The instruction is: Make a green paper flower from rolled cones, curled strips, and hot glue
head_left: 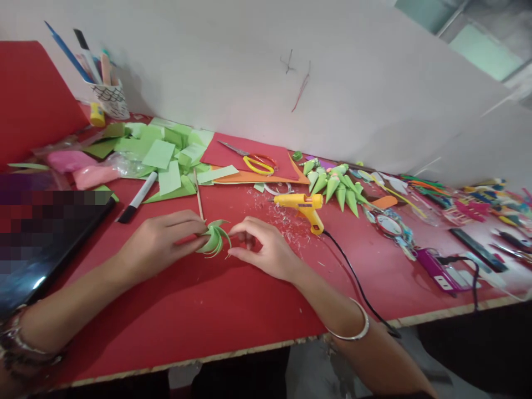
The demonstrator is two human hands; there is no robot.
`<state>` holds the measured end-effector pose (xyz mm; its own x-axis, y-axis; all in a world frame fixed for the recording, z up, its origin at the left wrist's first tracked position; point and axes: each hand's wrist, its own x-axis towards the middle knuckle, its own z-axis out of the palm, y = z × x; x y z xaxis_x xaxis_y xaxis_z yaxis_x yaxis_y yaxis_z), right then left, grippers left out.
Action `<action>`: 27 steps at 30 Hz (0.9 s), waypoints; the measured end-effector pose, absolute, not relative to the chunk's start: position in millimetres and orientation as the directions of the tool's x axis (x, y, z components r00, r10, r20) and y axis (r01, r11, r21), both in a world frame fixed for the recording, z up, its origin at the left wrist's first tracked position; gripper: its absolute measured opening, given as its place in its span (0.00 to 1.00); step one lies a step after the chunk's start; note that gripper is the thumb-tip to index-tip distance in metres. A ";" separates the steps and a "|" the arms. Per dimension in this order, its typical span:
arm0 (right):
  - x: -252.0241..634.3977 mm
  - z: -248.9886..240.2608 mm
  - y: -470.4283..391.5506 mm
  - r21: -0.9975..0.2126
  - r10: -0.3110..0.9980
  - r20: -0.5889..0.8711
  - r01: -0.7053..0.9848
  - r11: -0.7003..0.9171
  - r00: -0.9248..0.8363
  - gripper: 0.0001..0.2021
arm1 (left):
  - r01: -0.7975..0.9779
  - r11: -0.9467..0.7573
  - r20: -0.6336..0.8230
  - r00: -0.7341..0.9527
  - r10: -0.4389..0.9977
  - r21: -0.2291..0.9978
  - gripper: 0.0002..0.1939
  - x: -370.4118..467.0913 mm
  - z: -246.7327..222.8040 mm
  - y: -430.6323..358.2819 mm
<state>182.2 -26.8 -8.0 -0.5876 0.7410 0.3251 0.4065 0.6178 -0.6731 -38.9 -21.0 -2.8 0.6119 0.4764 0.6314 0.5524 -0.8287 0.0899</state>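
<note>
My left hand (166, 241) is closed on a green paper piece (213, 239), pinched at its left side. Narrow strips cut into the paper curl outward to the right. My right hand (266, 246) is close by on the right, thumb and forefinger apart at the tips of the strips; whether they touch them is hard to tell. Behind the paper piece a thin wooden stick (198, 194) lies on the red table. A yellow glue gun (302, 206) rests beyond my right hand, its nozzle pointing left. Left of the stick is a black-capped marker (139, 197).
Green paper pieces (160, 154) are heaped at the back left, beside scissors (251, 159) on red card (224, 147). Green paper cones (334, 185) lie right of the glue gun. A dark-screened device (54, 244) is at the left; a purple power strip (440, 270) is at the right.
</note>
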 end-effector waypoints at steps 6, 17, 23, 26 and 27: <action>183.5 -7.8 -23.9 -0.689 0.738 0.295 0.400 0.605 -0.607 0.14 | 0.560 -0.825 0.675 0.583 0.453 0.070 0.02 -37.7 -3.9 -20.3; 185.2 -6.4 -20.3 -0.700 0.732 0.289 0.386 0.601 -0.617 0.12 | 0.560 -0.814 0.630 0.578 0.519 0.156 0.02 -38.2 -4.4 -19.1; 184.5 -7.1 -21.1 -0.657 0.735 0.310 0.424 0.624 -0.603 0.09 | 0.537 -0.813 0.577 0.598 0.556 0.226 0.01 -40.2 -11.3 -15.2; 184.1 -8.4 -20.6 -0.616 0.735 0.315 0.460 0.640 -0.600 0.08 | 0.515 -0.802 0.496 0.633 0.594 0.302 0.02 -38.2 -10.0 -15.2; 183.9 -8.8 -20.5 -0.605 0.733 0.315 0.468 0.644 -0.602 0.08 | 0.514 -0.794 0.467 0.644 0.607 0.324 0.03 -37.5 -9.3 -15.3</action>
